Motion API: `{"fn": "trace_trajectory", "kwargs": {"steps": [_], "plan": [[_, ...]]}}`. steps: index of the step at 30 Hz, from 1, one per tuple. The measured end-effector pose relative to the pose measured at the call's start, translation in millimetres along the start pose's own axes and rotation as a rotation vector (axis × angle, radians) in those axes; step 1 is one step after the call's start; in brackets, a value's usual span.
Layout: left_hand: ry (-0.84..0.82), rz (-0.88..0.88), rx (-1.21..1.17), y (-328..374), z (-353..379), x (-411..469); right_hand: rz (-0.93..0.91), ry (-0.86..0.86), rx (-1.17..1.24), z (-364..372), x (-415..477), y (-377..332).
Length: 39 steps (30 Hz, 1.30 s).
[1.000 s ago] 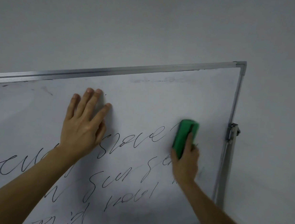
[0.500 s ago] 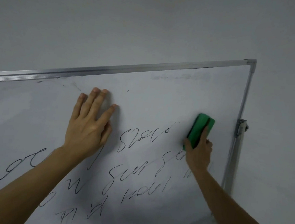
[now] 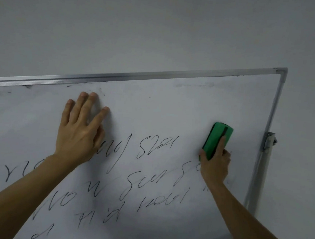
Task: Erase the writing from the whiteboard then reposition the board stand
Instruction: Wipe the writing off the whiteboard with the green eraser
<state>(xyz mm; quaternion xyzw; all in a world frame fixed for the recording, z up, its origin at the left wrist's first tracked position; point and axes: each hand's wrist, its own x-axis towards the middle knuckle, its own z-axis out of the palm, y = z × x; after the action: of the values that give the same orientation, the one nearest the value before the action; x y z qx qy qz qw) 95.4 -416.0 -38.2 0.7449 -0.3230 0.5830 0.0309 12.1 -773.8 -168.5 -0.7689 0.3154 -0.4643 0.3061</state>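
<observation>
Head view, close, facing whiteboard (image 3: 172,111)

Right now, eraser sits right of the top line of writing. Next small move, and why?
Probably sweep the eraser leftward and slightly down across the nearest writing. The right hand has it in a firm grip against the whiteboard, the area around it looks wiped, and several lines remain to its left and below. The left hand lies flat on the board.

The left hand (image 3: 80,130) lies flat on the whiteboard (image 3: 153,111), fingers spread, near the metal top rail (image 3: 137,76). To its right, the right hand (image 3: 214,165) grips a green eraser (image 3: 218,141) pressed against the board, close to the right frame edge. Black handwriting (image 3: 148,177) covers the board between and below the hands. A stand post (image 3: 262,165) with a clamp runs down the right side, against a plain grey wall (image 3: 159,34).
</observation>
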Motion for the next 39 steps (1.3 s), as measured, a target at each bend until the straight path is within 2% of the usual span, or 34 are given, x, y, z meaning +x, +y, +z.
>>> {"fn": "trace_trajectory", "kwargs": {"steps": [2, 6, 8, 10, 14, 16, 18, 21, 23, 25, 29, 31, 33, 36, 38, 39], "plan": [[-0.026, -0.013, 0.024, -10, -4, -4, -0.214, -0.069, -0.051, 19, -50, -15], [-0.097, -0.028, 0.058, -22, -11, -14, -0.803, -0.280, -0.187, 42, -138, -15], [-0.153, -0.018, 0.076, -28, -15, -18, -0.912, -0.264, -0.203, 38, -118, -10], [-0.206, -0.001, 0.093, -35, -19, -18, -0.779, -0.161, -0.171, 29, -80, -15], [-0.226, 0.036, 0.106, -32, -20, -14, -0.164, -0.047, 0.106, 14, -29, -37], [-0.221, 0.032, 0.108, -28, -19, -15, -0.043, -0.046, 0.152, 21, -45, -51], [-0.229, 0.011, 0.102, -26, -19, -15, -0.205, -0.112, 0.066, 32, -84, -56], [-0.239, 0.002, 0.096, -29, -23, -15, -0.685, -0.248, -0.123, 45, -143, -43], [-0.246, 0.022, 0.102, -32, -26, -17, -0.880, -0.282, -0.175, 44, -142, -31], [-0.257, 0.039, 0.111, -35, -27, -17, -0.826, -0.201, -0.174, 38, -115, -25], [-0.259, 0.092, 0.106, -38, -27, -13, -0.189, -0.064, 0.040, 20, -56, -40], [-0.247, 0.122, 0.098, -39, -26, -12, -0.016, -0.038, 0.093, 24, -66, -60], [-0.240, 0.140, 0.083, -42, -26, -12, -0.138, -0.070, 0.036, 39, -112, -81], [-0.246, 0.171, 0.072, -53, -28, -13, -0.567, -0.231, -0.098, 63, -200, -83], [-0.249, 0.209, 0.060, -62, -31, -17, -0.781, -0.291, -0.149, 66, -213, -70], [-0.241, 0.222, 0.049, -65, -33, -20, -0.812, -0.272, -0.165, 63, -203, -67]]}}
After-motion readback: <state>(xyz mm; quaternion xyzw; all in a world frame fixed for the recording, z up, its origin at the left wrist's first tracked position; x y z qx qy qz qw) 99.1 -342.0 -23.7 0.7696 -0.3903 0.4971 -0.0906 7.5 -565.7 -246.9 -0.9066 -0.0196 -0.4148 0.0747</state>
